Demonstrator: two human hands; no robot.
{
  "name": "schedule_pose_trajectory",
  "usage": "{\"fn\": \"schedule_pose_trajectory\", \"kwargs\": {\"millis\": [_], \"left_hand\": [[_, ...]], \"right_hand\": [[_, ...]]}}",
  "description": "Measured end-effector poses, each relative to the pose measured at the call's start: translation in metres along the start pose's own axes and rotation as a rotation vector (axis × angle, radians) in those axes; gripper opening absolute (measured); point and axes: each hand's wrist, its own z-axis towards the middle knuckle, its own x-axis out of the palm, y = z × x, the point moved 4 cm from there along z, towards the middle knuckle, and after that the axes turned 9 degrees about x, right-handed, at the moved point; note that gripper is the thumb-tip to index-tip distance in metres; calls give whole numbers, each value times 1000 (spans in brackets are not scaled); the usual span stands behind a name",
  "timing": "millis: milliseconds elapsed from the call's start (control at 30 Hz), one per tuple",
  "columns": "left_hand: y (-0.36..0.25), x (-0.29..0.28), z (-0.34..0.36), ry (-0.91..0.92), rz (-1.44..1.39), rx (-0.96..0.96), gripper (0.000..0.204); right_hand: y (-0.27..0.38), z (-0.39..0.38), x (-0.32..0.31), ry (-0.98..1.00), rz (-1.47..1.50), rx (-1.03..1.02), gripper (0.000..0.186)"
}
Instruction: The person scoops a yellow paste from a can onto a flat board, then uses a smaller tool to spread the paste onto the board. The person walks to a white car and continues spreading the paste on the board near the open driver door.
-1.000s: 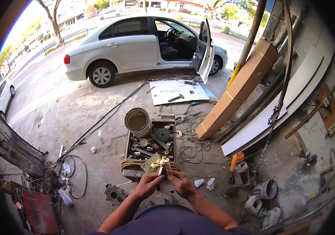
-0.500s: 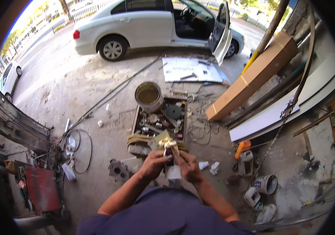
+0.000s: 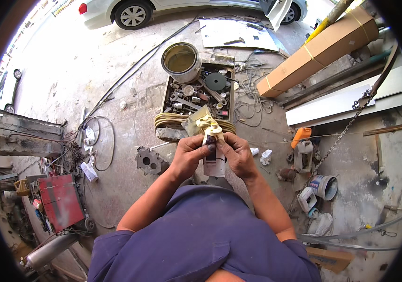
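Note:
My left hand (image 3: 194,155) and my right hand (image 3: 236,156) are closed, pinching a small cream-coloured item with a dark part (image 3: 211,134) between thumbs and fingers; its exact kind I cannot make out. A pale flat strip (image 3: 214,164) hangs beneath it. Just beyond, and partly behind it, lie a translucent yellowish sheet (image 3: 193,122) and coiled beige hose (image 3: 166,120) on the near side of an open box of tools (image 3: 183,97). A metal tin (image 3: 181,62) with yellowish content stands at that box's far left.
A dark cast metal part (image 3: 150,161) lies left of my hands. Cables (image 3: 252,94) cross the floor. A long cardboard box (image 3: 318,51) and chain (image 3: 346,131) are right, with containers (image 3: 303,155). A red metal cart (image 3: 60,203) stands left; a white car (image 3: 173,4) is ahead.
The view has tipped downward, so the car now sits at the top edge and more of my shirt shows. Both hands appear higher in the picture, still holding the small item.

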Motion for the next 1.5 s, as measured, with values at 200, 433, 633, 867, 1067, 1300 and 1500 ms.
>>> {"fn": "schedule_pose_trajectory", "kwargs": {"millis": [200, 433, 633, 867, 1067, 1300, 1500], "left_hand": [[-11, 4, 0, 110, 191, 15, 31], [-11, 4, 0, 28, 107, -8, 32], [-11, 2, 3, -45, 84, -44, 24], [-7, -5, 1, 22, 237, -93, 24], [-5, 0, -2, -63, 505, 97, 23], [31, -23, -5, -30, 593, 3, 19], [33, -24, 3, 104, 798, -145, 16]], "right_hand": [[6, 0, 1, 20, 101, 61, 17], [0, 0, -7, 154, 93, 141, 17], [7, 4, -6, 86, -8, 109, 22], [-2, 5, -7, 24, -128, 57, 27], [-16, -2, -6, 17, -69, 167, 23], [-14, 0, -4, -153, -532, -105, 21], [-46, 11, -16, -107, -680, -193, 24]]}}
